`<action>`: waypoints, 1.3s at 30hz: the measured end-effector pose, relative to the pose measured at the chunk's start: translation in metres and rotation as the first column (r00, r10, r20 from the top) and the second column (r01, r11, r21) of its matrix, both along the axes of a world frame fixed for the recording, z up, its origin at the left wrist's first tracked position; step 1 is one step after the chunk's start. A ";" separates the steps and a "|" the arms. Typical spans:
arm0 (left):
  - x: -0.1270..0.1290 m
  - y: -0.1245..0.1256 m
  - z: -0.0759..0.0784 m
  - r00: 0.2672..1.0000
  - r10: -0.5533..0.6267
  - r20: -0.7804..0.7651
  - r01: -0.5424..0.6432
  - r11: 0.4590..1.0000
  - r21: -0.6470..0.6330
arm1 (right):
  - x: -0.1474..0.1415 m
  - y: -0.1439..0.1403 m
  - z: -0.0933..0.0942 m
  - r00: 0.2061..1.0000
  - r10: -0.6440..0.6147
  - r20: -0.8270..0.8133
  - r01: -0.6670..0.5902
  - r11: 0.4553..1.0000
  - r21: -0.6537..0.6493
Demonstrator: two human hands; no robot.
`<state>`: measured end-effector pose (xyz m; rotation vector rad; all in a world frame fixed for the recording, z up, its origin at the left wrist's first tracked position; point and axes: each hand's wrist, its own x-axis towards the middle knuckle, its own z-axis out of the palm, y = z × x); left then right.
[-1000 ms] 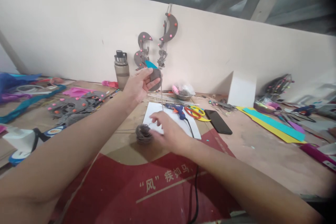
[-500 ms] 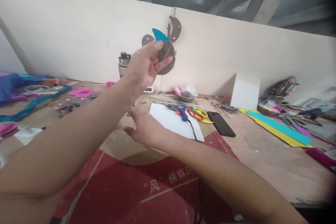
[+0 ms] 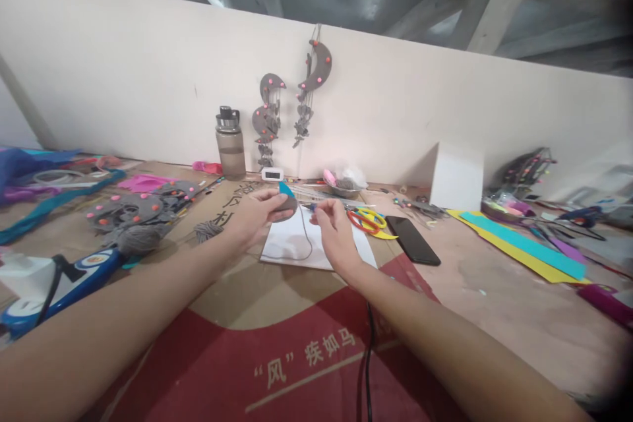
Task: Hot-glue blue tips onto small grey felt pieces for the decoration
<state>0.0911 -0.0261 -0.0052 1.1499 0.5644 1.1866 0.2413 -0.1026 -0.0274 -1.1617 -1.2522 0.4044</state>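
My left hand [image 3: 257, 214] pinches a small rounded dark grey felt piece [image 3: 285, 208] with a pointed blue felt piece [image 3: 285, 189] at its top. From it a grey yarn strand [image 3: 310, 247] loops down over a white board [image 3: 287, 247]. Over the same board, my right hand [image 3: 336, 231] has its thumb and fingers curled together. Beside its fingertips shows a bit of the blue glue gun [image 3: 311, 207], mostly hidden by the hand. Whether the fingers grip the gun or something else is unclear. A ball of grey yarn [image 3: 208, 231] lies near my left wrist.
Scissors [image 3: 368, 219] and a phone [image 3: 413, 239] lie right of the board. A bottle [image 3: 230, 148] stands by the wall. Grey crescent hangings [image 3: 316, 66] with pink dots hang there. A black cord [image 3: 368, 356] crosses the red cardboard [image 3: 222, 369].
My left hand has come down from in front of the wall to above the board, bringing the felt piece. My right hand has moved right, over the glue gun, and its fingers have curled in.
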 end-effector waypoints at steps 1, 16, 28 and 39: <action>-0.002 0.001 -0.003 0.998 0.016 -0.062 -0.013 0.999 0.053 | -0.003 0.003 0.002 0.999 0.043 -0.005 -0.043 0.999 -0.004; -0.020 0.006 -0.004 0.982 0.186 -0.044 -0.186 0.983 0.009 | -0.039 0.044 0.002 0.982 0.167 -0.091 -0.171 0.984 -0.043; -0.010 -0.004 -0.013 0.998 0.047 -0.042 -0.050 0.997 -0.061 | -0.027 0.051 -0.006 0.982 0.089 -0.166 -0.102 0.992 -0.071; -0.011 0.003 -0.022 1.000 0.015 -0.014 -0.017 0.988 -0.156 | -0.027 0.056 -0.017 0.992 0.088 -0.093 -0.094 0.994 -0.064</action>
